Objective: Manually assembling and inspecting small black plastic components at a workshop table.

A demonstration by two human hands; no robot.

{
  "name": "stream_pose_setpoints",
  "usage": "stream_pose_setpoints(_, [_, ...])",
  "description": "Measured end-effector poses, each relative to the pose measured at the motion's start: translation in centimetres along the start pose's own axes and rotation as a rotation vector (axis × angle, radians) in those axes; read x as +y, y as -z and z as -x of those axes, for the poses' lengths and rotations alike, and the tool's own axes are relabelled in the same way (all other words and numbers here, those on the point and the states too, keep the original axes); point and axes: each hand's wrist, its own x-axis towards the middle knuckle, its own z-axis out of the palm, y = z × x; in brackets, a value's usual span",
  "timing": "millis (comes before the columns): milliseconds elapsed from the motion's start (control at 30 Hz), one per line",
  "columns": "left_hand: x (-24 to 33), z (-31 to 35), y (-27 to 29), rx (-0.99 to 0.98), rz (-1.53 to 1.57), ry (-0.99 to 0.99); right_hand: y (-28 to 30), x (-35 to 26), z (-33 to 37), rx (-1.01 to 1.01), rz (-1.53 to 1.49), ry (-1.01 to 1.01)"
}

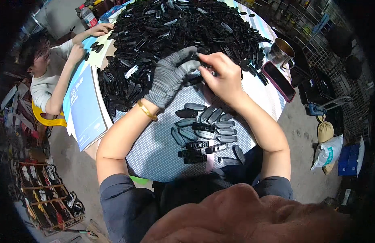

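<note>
My left hand [170, 73], in a grey striped knit glove, is closed with thumb and fingers pinched toward my right hand. My bare right hand [225, 75] is pinched too, its fingertips meeting the gloved ones. A small dark piece seems to sit between them, but the fingers hide its kind. Just beyond rises a big heap of black plastic parts [171, 30]. Nearer me, on the dotted cloth [151, 141], lie several separate grey-black elongated plastic pieces [203, 127], some with slotted faces up.
A blue-covered book [87, 109] lies at the table's left, near another person's arm [60, 87]. On the right are a metal mug [281, 52] and a phone [278, 81]. A bottle [89, 17] stands far left. Floor right holds a white sack [328, 152].
</note>
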Motion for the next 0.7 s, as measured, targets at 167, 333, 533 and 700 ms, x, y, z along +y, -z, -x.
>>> stream_pose_setpoints(167, [1.0,0.0,0.0,-0.056,0.350,0.094,-0.9,0.2,-0.1,-0.012,-0.222,-0.263])
stream_pose_setpoints(333, [1.9,-0.4,1.3,-0.167,0.131,0.010,-0.3,0.9,-0.1,-0.481,-0.660,-0.584])
stream_pose_setpoints(533, [1.9,0.1,1.5,-0.194,0.180,0.091,-1.0,0.2,0.8,-0.311,-0.543,-0.415])
stream_pose_setpoints(700, [3.3,-0.6,1.6,-0.339,-0.228,0.089,-0.2,2.9,-0.3,-0.536,0.030,0.143])
